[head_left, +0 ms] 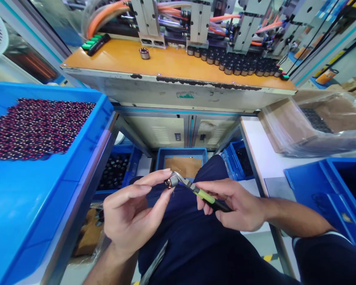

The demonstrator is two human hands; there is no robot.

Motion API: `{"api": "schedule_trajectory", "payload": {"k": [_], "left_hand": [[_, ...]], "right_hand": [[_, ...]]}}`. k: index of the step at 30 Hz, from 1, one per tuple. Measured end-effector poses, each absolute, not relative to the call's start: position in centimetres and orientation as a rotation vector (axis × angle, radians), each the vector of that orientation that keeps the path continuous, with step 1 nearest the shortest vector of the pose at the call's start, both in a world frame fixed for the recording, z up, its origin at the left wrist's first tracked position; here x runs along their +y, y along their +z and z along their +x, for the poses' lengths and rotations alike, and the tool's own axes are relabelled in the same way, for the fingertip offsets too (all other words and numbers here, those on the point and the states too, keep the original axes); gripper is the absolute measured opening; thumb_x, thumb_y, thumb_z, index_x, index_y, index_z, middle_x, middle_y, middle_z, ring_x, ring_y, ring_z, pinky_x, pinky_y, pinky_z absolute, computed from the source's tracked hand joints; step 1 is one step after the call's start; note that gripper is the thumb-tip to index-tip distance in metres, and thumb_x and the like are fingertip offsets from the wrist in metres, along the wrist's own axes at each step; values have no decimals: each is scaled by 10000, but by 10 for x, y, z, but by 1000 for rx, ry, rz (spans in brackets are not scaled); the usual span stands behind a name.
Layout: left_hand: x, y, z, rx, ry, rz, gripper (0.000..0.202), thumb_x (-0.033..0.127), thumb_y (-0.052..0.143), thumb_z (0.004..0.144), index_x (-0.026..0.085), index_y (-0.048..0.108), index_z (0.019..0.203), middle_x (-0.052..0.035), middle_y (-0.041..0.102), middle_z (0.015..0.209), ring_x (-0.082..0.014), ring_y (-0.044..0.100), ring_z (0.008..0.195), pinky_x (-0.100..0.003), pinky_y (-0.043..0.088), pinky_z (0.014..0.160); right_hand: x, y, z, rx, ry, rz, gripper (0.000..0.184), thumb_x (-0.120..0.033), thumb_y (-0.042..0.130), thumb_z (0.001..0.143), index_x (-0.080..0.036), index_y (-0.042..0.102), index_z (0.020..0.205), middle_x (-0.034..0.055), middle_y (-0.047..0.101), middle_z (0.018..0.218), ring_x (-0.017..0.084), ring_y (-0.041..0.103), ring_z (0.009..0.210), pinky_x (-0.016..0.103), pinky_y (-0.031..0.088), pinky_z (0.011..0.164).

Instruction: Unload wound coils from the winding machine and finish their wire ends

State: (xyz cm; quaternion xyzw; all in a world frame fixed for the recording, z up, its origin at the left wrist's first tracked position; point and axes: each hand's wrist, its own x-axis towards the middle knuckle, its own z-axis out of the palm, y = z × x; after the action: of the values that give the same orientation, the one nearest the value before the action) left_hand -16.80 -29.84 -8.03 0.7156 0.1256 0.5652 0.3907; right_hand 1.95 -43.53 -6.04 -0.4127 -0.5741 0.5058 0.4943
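Between the thumb and fingertips of my left hand is a small round motor part, a metal ring with copper winding showing at its near end. My right hand is closed around the green and black handles of a pair of pliers. The pliers' jaws touch or nearly touch the far side of the motor part; whether they grip it I cannot tell. Both hands are held above my lap, in front of a blue tray with brown cardboard in it.
At left stands a blue bin with many winding parts. A single motor part and rows of black-topped parts stand on the orange machine bench. At right are a plastic-lined carton and a blue bin.
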Motion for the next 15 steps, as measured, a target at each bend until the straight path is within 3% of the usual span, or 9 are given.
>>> {"api": "schedule_trajectory", "payload": {"k": [10,15], "left_hand": [[-299,-78,-168,284,1427,1761,648,-163,731,630,204,568,1139,-43,762,1061,-234,770,961,-388,687,840],[-299,-78,-169,310,1424,1768,598,-121,748,655,214,569,1117,-36,765,1033,-231,774,935,-393,686,823]], "right_hand": [[-433,-60,19,-1374,1242,-1028,807,20,538,743,-250,440,1496,42,610,997,80,580,771,229,541,717],[-431,-57,18,-1411,1199,-1083,792,4,522,741,-229,451,1495,20,602,923,70,552,705,195,507,642]]}}
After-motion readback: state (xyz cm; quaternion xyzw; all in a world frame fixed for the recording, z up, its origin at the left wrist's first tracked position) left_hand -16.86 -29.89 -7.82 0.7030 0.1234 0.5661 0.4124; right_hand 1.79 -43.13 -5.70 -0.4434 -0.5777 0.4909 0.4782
